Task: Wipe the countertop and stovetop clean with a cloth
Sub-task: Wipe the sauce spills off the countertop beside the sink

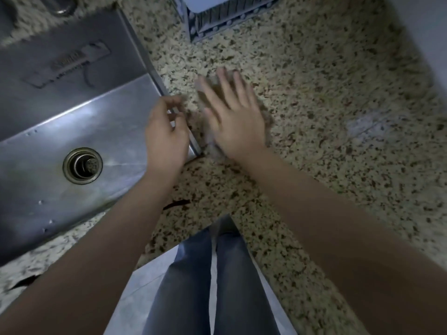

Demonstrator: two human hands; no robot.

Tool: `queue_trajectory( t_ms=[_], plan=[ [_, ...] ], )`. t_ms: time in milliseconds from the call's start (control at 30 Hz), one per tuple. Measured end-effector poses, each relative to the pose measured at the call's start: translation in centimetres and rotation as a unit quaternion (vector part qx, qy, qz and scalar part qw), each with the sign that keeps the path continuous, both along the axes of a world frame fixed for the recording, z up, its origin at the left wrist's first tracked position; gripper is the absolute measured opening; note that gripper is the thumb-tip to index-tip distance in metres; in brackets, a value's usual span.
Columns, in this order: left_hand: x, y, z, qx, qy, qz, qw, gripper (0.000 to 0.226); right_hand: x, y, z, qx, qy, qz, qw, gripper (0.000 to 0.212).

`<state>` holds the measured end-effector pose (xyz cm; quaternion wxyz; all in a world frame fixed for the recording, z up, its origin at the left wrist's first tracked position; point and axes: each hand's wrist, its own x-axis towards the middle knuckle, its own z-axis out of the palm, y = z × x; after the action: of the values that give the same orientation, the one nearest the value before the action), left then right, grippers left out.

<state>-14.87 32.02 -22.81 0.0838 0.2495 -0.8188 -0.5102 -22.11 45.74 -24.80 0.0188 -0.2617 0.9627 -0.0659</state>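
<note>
Your right hand (235, 118) lies flat on the cloth (212, 139), fingers straight and spread, pressing it down on the speckled countertop (326, 97). It is not squeezing or gripping the cloth, just pushing on top. The cloth is blurry and almost the same color as the stone, so only its edges peek out around your palm and past your fingertips. It sits right beside the right edge of the sink (72, 112), touching or nearly touching the metal rim.

Your left hand (167, 131) hangs over that same sink edge with the fingers curled in. The fingertips are blurry, so I cannot tell if they pinch a corner of the cloth or hold nothing.

Here is what could go wrong. The cloth is only pressed, not held. If you push toward the sink, it could slide over the rim and drop into the basin. If you push fast, your hand could slip off and leave the cloth behind in a bunch, and then you would miss spots.

There is a small dark scrap (176, 204) near the front edge of the countertop, close to the sink corner. A sweep toward you could knock it onto the floor instead of picking it up.

A grey rack (217, 20) stands at the back edge of the countertop. A long push away from you could bump it. I see no stovetop here, so that part looks not yet done.
</note>
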Motion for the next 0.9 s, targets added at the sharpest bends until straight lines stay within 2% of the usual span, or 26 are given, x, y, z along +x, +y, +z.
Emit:
queue_trajectory(
  t_ms=[100,167,233,367,433,500,567,633,667,700,800,900],
  plan=[
    [-0.9,-1.0,0.4,0.068,-0.013,0.008,0.998,0.023,-3.9,4.9,-0.3,0.064,0.026,-0.1,0.993,0.061],
    [-1.3,-2.1,0.2,0.099,-0.032,-0.001,0.995,0.024,-4.9,5.6,-0.1,0.04,0.016,-0.216,0.975,0.06],
    [-1.5,-3.1,0.3,0.076,-0.052,-0.022,0.995,0.028,-4.0,2.5,0.6,0.029,0.008,-0.256,0.966,0.06],
    [-2.5,-5.2,-0.2,0.055,-0.087,-0.019,0.995,0.041,0.1,-6.7,0.1,-0.012,0.017,-0.078,0.997,0.056],
    [-3.1,-5.7,-0.4,0.087,-0.096,-0.005,0.992,0.046,-1.1,-7.2,0.1,-0.017,0.006,0.012,1.0,0.054],
    [-3.5,-5.6,-0.5,0.115,-0.1,-0.001,0.988,0.041,-4.6,-3.9,-0.5,0.047,0.029,0.023,0.998,0.062],
    [-3.7,-5.5,-0.5,0.12,-0.096,-0.005,0.988,0.035,-8.1,0.8,-0.6,0.076,0.056,-0.09,0.991,0.072],
    [-3.6,-5.3,-0.6,0.124,-0.084,-0.004,0.989,0.035,-8.4,2.3,-0.3,0.042,0.039,-0.238,0.97,0.063],
    [-3.5,-5.2,-0.7,0.121,-0.081,-0.006,0.989,0.035,-7.5,0.8,0.0,0.034,0.034,-0.259,0.965,0.062],
    [-3.3,-5.1,-0.6,0.119,-0.078,-0.009,0.99,0.035,-5.9,-1.5,0.3,0.031,0.041,-0.241,0.969,0.062],
    [-3.4,-5.3,-0.2,0.103,-0.07,-0.002,0.992,0.034,-1.8,-8.3,0.3,-0.019,0.034,-0.072,0.997,0.057],
    [-4.0,-5.3,-0.1,0.067,-0.074,0.004,0.995,0.037,-2.8,-6.7,0.2,-0.033,0.014,0.006,0.999,0.054]
  ],
)
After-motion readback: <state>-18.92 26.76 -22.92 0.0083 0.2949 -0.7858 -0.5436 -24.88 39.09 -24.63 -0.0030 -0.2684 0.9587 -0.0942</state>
